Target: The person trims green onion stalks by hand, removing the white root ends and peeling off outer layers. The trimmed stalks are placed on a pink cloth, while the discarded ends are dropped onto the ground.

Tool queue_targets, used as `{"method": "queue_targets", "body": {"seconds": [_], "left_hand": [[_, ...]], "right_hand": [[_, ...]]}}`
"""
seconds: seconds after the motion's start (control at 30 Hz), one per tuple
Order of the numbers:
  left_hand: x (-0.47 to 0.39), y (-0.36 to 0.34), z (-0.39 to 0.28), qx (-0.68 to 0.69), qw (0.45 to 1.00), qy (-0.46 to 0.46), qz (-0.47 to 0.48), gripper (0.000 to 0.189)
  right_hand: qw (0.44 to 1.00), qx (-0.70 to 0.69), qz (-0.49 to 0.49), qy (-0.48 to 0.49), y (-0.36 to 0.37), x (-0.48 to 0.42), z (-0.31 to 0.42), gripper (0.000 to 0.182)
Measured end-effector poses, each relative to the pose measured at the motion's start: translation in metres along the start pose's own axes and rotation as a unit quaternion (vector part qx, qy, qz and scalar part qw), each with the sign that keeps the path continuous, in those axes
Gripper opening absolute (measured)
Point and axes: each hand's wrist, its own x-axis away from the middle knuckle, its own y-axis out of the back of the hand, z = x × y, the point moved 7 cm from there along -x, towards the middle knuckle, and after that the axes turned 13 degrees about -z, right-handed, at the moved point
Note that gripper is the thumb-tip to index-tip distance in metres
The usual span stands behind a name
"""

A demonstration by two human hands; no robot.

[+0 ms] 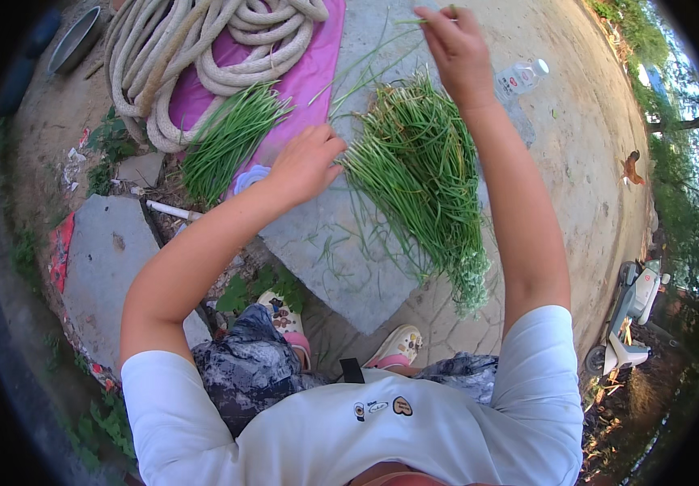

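A large heap of green chives, some blades yellowed, lies on a grey concrete slab. My left hand is at the heap's left edge, fingertips beside the pale stalk ends; whether it pinches a stalk is hard to see. Up beyond the heap, my right hand pinches a thin green stalk. A smaller, neater bunch of chives rests left of my left hand, partly on a pink-purple sheet. Loose long stalks and short scraps lie on the slab.
Thick coiled beige rope covers much of the sheet. A clear plastic bottle lies beyond my right forearm. A metal basin, a white pipe and another slab are leftward. Rightward are a chicken and a scooter.
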Motion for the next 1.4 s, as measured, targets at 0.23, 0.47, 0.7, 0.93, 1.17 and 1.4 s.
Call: {"method": "queue_targets", "body": {"seconds": [0.23,0.47,0.7,0.93,1.17,1.4], "left_hand": [[0.000,-0.031,0.001,-0.102,0.992,-0.024,0.067,0.032],[-0.007,-0.028,0.026,-0.036,0.999,0.007,0.018,0.011],[-0.012,-0.008,0.013,0.006,0.995,0.081,0.063,0.012],[-0.028,0.025,-0.013,0.321,0.911,0.250,-0.067,0.022],[-0.030,0.011,-0.117,0.437,0.865,0.224,0.100,0.022],[-0.047,0.028,-0.193,0.453,0.835,0.271,0.153,0.026]], "right_hand": [[0.982,0.071,0.141,-0.100,-0.089,0.084,0.006,0.015],[0.902,0.025,0.384,-0.193,-0.040,0.145,0.092,0.012],[0.895,-0.041,0.303,-0.325,-0.006,0.168,0.090,0.013],[0.750,-0.261,0.167,-0.584,0.089,0.141,0.051,0.016],[0.699,-0.373,0.017,-0.610,0.168,0.099,0.043,0.015],[0.590,-0.474,-0.035,-0.652,0.187,0.116,0.042,0.014]]}}
